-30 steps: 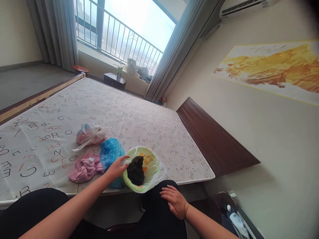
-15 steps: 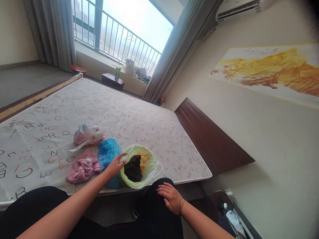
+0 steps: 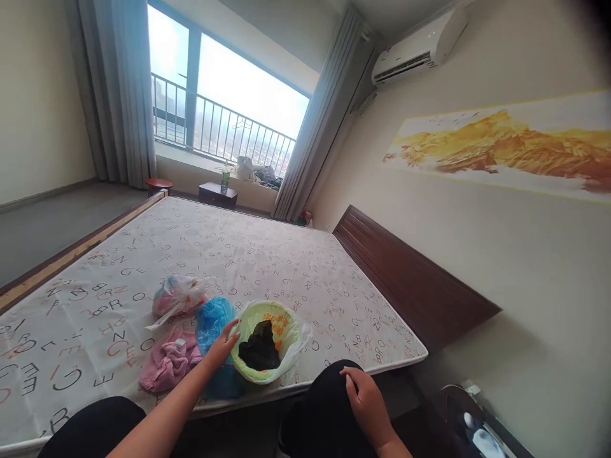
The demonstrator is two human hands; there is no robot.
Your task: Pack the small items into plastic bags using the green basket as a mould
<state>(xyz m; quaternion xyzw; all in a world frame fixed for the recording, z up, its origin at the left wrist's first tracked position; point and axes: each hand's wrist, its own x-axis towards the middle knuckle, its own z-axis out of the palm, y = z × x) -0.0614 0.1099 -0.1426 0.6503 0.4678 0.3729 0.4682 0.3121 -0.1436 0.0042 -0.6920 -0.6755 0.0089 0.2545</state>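
Note:
My left hand (image 3: 225,344) grips the left rim of a light green trash bin (image 3: 245,375), its fingers at the edge. A thin white plastic bag lines the bin, and a crumpled black bag (image 3: 260,348) lies inside. Orange print shows on the liner's inner side. Left of the bin, partly behind my wrist, is a blue plastic bag (image 3: 214,318). Beside it lie a knotted clear bag (image 3: 177,296) with pinkish contents and a crumpled pink cloth (image 3: 172,361). My right hand (image 3: 366,397) is at my right knee with its fingers curled, nothing visible in it.
The bin and bags stand on a letter-printed mattress (image 3: 267,254) near its front edge. A dark wooden headboard (image 3: 405,273) is to the right. Beyond the mattress are a small nightstand (image 3: 217,196), a red stool (image 3: 158,183) and a window with railings.
The view has tipped up, so the bed and bin sit lower in the picture. My right hand has gone from spread on the knee to curled. My left hand stays at the bin's rim.

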